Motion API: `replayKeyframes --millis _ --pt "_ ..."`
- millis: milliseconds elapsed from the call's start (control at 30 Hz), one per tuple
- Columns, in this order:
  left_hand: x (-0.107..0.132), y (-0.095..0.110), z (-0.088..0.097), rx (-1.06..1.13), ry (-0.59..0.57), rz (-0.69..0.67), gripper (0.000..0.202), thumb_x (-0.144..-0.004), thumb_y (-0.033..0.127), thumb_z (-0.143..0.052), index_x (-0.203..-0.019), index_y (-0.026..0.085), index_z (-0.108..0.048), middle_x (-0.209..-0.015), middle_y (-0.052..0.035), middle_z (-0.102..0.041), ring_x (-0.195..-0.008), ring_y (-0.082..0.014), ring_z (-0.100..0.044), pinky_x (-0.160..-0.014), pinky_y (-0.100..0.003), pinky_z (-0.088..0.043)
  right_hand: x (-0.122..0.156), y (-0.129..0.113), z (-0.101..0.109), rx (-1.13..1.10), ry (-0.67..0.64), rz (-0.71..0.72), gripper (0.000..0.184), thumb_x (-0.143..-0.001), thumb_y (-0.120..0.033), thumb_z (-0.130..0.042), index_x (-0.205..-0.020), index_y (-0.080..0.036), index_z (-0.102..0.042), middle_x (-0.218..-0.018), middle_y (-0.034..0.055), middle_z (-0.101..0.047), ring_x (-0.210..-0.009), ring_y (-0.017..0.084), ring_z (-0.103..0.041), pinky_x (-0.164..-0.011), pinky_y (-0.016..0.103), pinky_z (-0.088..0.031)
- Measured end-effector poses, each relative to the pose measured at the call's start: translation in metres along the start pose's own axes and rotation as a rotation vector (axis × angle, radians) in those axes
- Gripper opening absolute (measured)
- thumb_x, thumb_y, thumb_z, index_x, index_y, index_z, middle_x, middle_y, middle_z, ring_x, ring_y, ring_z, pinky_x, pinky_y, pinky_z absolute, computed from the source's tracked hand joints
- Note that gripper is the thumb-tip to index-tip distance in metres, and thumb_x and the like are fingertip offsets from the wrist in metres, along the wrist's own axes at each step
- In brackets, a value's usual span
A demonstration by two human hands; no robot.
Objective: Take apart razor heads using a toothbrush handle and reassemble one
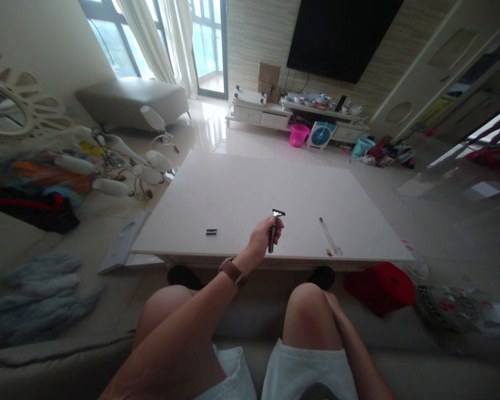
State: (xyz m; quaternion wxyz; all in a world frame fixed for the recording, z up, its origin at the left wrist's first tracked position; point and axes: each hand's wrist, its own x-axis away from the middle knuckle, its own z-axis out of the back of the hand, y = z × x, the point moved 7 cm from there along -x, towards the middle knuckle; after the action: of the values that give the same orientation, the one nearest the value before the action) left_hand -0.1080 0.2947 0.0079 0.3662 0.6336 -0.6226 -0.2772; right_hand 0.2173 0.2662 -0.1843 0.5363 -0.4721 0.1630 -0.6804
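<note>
My left hand (pixel 262 236), with a brown watch on the wrist, is closed around the handle of a safety razor (pixel 272 239). The razor is held above the near edge of the white table (pixel 241 183), its head pointing away from me. To the left on the tabletop lies a small dark, two-strip piece (pixel 211 231), perhaps razor blades. On the right lies a thin pale stick with a dark tip (pixel 328 233), beside a small yellow and black piece (pixel 329 252). My right hand (pixel 335 305) rests down beside my right knee, its fingers hidden.
A lamp with several white shades (pixel 148 173) stands left of the table. A red cap-like item (pixel 385 289) and a printed bag (pixel 458 308) are at the lower right. Beyond the table are a pink basket (pixel 299 135), a blue fan (pixel 321 134) and a low cabinet (pixel 258 115).
</note>
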Motion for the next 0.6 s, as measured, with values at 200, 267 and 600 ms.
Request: replayKeyframes --millis 200,267,600 --pt "-0.003 -0.001 0.002 -0.087 -0.020 0.000 0.031 -0.087 0.044 -0.053 -0.080 0.014 -0.060 -0.061 0.0012 -0.047 -0.048 -0.0072 -0.039 -0.045 -0.020 -0.029 0.025 -0.081 0.018 -0.247 -0.163 0.137 0.034 -0.076 -0.053 -0.059 -0.070 -0.019 -0.063 -0.077 0.0054 -0.065 -0.073 0.019 -0.058 -0.067 0.030 -0.045" --pt "-0.004 0.003 0.002 -0.131 -0.027 -0.005 0.032 -0.087 0.045 -0.053 -0.079 0.015 -0.060 -0.061 0.0017 -0.045 -0.047 -0.0072 -0.038 -0.044 -0.020 -0.027 0.032 -0.140 0.021 -0.315 -0.175 0.252 0.032 -0.078 -0.051 -0.066 -0.075 -0.019 -0.064 -0.076 0.0039 -0.066 -0.068 0.015 -0.057 -0.064 0.027 -0.043" --pt "-0.024 0.043 0.028 -0.630 -0.172 -0.145 0.036 -0.090 0.045 -0.048 -0.074 0.016 -0.063 -0.061 0.0019 -0.044 -0.056 -0.0108 -0.036 -0.053 -0.024 -0.026 -0.006 -0.347 -0.057 -0.650 -0.236 0.422 0.031 -0.069 -0.047 -0.076 -0.079 -0.019 -0.066 -0.078 0.0032 -0.072 -0.069 0.014 -0.064 -0.066 0.026 -0.049"
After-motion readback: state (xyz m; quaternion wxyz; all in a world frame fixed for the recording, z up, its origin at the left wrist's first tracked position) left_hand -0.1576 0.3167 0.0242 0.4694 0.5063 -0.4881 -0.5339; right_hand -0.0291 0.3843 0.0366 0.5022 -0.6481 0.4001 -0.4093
